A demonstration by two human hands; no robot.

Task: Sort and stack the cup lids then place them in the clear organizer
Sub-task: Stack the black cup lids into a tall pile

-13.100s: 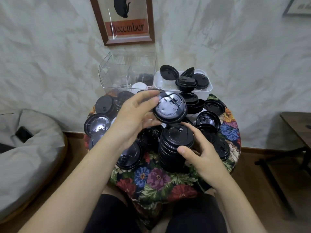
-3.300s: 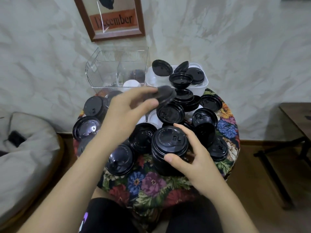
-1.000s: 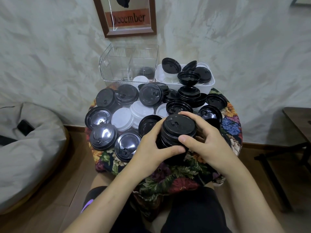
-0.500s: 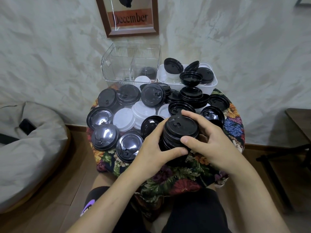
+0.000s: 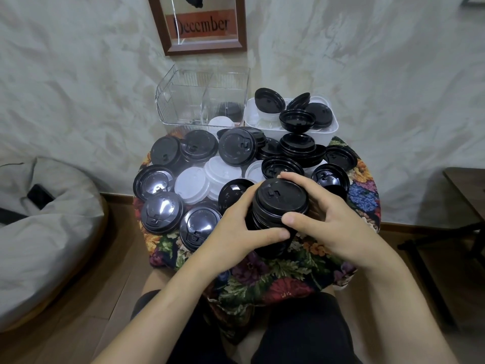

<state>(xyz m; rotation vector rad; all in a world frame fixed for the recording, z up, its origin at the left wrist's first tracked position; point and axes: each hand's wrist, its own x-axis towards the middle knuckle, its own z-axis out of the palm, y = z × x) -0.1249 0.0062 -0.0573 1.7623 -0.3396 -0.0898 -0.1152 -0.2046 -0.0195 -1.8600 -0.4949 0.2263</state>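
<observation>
A tall stack of black cup lids (image 5: pixel 280 198) stands near the front of the small round table with the floral cloth (image 5: pixel 262 274). My left hand (image 5: pixel 236 232) grips the stack from the left, thumb across its front. My right hand (image 5: pixel 328 219) grips it from the right, fingers curled over the top rim. Loose black lids (image 5: pixel 237 150) and white lids (image 5: pixel 191 189) cover the table behind. The clear organizer (image 5: pixel 202 101) stands at the back by the wall, with a black stack and a white lid inside.
A white bin (image 5: pixel 328 132) heaped with black lids sits to the right of the organizer. A grey beanbag (image 5: pixel 39 219) lies on the floor at left, a dark wooden table (image 5: pixel 467 193) at right. A framed "December" print (image 5: pixel 202 24) hangs on the wall.
In the oldest frames my left hand carried single lids above the pile. Both hands now clasp the stack; over the last second they have barely moved.
</observation>
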